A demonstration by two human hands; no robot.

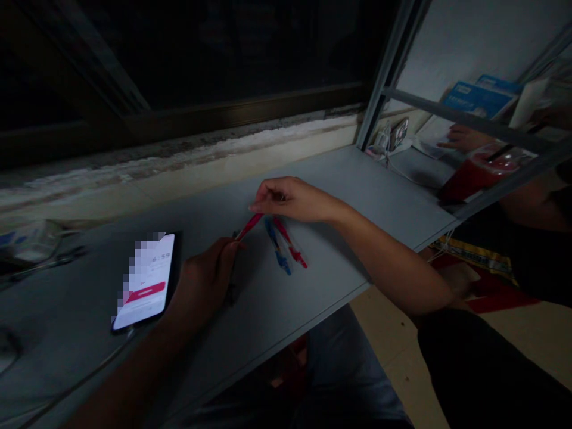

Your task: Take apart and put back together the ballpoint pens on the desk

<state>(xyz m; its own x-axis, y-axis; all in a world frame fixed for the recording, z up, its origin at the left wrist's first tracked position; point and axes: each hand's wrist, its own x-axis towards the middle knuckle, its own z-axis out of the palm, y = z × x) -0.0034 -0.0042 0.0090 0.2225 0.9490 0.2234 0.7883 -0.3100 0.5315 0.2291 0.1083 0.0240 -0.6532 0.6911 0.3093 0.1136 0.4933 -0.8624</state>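
Note:
A slim red pen [251,225] slants between my two hands above the grey desk. My left hand [206,275] is closed round its lower end. At the upper end, the thumb and fingers of my right hand [286,198] pinch it. Just right of the pen, a blue pen [277,247] and another red pen [291,243] lie side by side on the desk, their upper ends close under my right hand. Something dark and thin [232,286] lies beside my left hand, partly covered by it; its kind is unclear.
A lit phone [149,283] with a cable lies left of my left hand on the desk [330,262]. A small box [33,241] stands far left. Beyond a metal frame [379,95] at right, another person's hand [469,138] rests near papers and a red cup [480,173].

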